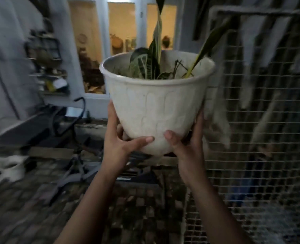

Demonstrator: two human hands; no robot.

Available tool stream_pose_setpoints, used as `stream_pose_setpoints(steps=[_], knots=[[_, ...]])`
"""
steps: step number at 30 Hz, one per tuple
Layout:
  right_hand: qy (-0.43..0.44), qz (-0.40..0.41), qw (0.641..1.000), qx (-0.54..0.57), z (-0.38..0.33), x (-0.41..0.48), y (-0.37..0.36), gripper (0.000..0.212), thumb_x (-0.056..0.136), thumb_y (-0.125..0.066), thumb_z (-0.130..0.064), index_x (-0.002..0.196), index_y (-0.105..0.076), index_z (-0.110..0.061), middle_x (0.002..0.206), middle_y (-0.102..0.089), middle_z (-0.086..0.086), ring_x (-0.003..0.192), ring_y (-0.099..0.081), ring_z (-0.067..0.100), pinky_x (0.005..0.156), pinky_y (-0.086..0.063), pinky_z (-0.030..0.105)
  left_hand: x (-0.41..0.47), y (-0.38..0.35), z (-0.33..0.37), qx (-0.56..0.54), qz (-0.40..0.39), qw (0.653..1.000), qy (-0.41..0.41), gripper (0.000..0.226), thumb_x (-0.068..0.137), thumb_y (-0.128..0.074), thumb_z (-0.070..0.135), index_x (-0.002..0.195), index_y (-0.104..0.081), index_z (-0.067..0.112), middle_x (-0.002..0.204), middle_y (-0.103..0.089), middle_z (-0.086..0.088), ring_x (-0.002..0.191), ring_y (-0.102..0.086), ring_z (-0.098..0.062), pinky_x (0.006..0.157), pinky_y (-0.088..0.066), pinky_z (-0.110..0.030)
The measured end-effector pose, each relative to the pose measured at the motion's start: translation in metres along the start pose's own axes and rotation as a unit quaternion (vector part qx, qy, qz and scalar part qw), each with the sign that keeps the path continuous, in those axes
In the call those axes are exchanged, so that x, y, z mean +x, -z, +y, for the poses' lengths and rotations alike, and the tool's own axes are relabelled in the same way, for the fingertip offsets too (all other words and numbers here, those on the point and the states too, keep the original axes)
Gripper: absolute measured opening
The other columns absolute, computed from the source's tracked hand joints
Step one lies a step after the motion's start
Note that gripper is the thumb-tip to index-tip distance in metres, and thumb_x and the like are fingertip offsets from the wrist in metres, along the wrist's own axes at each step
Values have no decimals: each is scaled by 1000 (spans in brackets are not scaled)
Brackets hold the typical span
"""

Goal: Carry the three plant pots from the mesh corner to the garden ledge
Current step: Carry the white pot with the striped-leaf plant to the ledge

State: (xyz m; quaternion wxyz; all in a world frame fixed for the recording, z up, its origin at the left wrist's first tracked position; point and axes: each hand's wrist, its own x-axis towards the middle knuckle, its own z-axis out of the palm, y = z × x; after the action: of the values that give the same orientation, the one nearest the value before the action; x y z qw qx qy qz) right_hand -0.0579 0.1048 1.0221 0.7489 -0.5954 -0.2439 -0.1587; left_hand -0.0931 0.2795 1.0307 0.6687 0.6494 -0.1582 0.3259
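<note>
A person lifts a white plant pot at chest height, upright, leaves rising. The left hand and right hand clasp its narrow base from opposite sides, equally near. Wire mesh stands to the right.

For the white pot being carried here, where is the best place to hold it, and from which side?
Probably low on the tapered base, from both sides, as shown: the left hand and right hand cup the white pot near its narrow bottom, thumbs in front. The wall widens upward, so a low grip lets the pot settle into the palms, and it keeps clear of the leaves.
</note>
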Motion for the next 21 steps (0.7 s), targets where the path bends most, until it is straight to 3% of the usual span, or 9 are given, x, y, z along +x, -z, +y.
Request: stream_pose_setpoints(steps=[5, 13, 18, 21], knots=[[-38, -81, 993, 72, 48, 12, -114, 118, 62, -93, -56, 158, -24, -51, 165, -34, -8, 148, -43, 20, 109, -49, 60, 4, 114, -5, 61, 84, 995, 12, 122, 66, -91, 5, 162, -18, 15, 155, -51, -6, 140, -55, -25, 106, -55, -47], [-102, -193, 969, 115, 135, 44, -248, 124, 52, -93, -67, 155, -25, -56, 163, -29, -8, 149, -39, 24, 111, -48, 58, 12, 236, -38, 139, 228, 964, 21, 127, 59, -97, 21, 161, -22, 21, 157, -48, -7, 140, -53, -31, 104, -52, -63], [-110, -295, 932, 180, 195, 83, -321, 115, 66, -92, -48, 156, -22, -55, 167, -26, -14, 151, -37, 19, 111, -49, 58, 35, 293, -68, 190, 317, 929, 5, 130, 61, -94, 12, 164, -16, 30, 161, -43, -2, 142, -52, -28, 105, -53, -59], [-115, -358, 905, 198, 226, 107, -360, 106, 74, -88, -40, 154, -22, -61, 168, -24, -16, 151, -38, 18, 110, -53, 47, 50, 320, -81, 212, 364, 907, 8, 133, 59, -97, 19, 164, -16, 33, 160, -45, -4, 142, -51, -31, 104, -53, -61]])
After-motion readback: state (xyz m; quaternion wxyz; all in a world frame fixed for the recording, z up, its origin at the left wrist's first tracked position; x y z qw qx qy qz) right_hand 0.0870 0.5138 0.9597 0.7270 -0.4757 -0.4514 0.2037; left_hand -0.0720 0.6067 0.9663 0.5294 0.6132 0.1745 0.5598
